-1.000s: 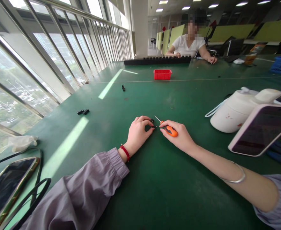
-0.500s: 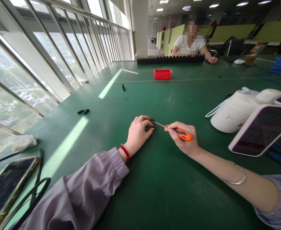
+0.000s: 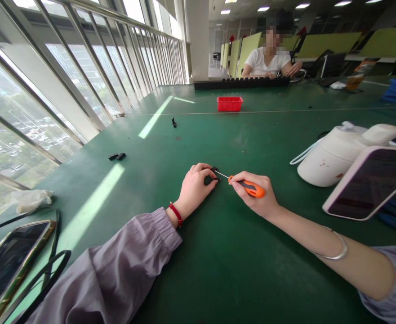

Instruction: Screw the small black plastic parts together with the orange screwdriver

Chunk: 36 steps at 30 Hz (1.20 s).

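Observation:
My left hand (image 3: 198,184) rests on the green table (image 3: 224,270), its fingers closed around a small black part (image 3: 214,169). Fingers hide most of that part, so its kind does not show. In my right hand (image 3: 258,198) is a screwdriver (image 3: 251,188) with an orange and grey handle. Its thin metal shaft points left, and the tip reaches the black part. Farther off to the left lie two small black pieces (image 3: 117,156) side by side. Another little black piece (image 3: 174,122) stands beyond them.
A red bin (image 3: 229,104) sits farther back, before a long black strip (image 3: 241,84). At right are a white bottle (image 3: 329,157) and a propped phone (image 3: 369,184). Another phone (image 3: 19,256) and a black cable (image 3: 54,265) lie at left. A person (image 3: 268,60) sits opposite.
My right hand and the screwdriver have shifted slightly left, closer to my left hand, which has stayed in place. The person opposite has raised one hand off the table.

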Each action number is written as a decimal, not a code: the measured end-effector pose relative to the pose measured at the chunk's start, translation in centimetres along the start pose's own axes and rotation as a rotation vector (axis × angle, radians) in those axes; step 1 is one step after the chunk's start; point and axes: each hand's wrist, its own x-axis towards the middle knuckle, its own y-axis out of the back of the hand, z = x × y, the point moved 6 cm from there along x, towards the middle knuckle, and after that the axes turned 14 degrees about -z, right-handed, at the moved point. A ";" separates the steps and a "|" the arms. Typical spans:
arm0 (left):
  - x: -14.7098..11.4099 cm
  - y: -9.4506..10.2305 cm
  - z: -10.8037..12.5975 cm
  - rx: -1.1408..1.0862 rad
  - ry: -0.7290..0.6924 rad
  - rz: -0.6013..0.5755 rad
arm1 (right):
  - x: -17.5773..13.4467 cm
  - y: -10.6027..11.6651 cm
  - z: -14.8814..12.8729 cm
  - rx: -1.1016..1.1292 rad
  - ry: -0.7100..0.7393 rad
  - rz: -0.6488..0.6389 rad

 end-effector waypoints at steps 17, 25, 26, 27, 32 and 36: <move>-0.3 0.5 1.2 0.011 -0.080 0.026 | -0.1 0.5 -0.3 -0.040 0.023 0.054; -0.1 0.3 -0.1 -0.021 0.060 0.004 | 0.1 0.8 0.1 -0.022 -0.052 0.093; -0.1 0.2 -0.2 -0.029 0.067 -0.002 | 0.1 0.8 0.1 -0.023 -0.052 0.087; 0.0 0.2 -0.2 -0.034 0.072 -0.006 | 0.1 0.7 0.1 -0.024 -0.049 0.083; 0.2 0.4 -0.4 -0.039 0.109 0.006 | 0.1 0.6 0.1 -0.018 -0.040 0.070; 0.0 0.7 -0.6 -0.066 0.101 0.041 | -0.1 0.7 0.2 -0.017 -0.028 0.081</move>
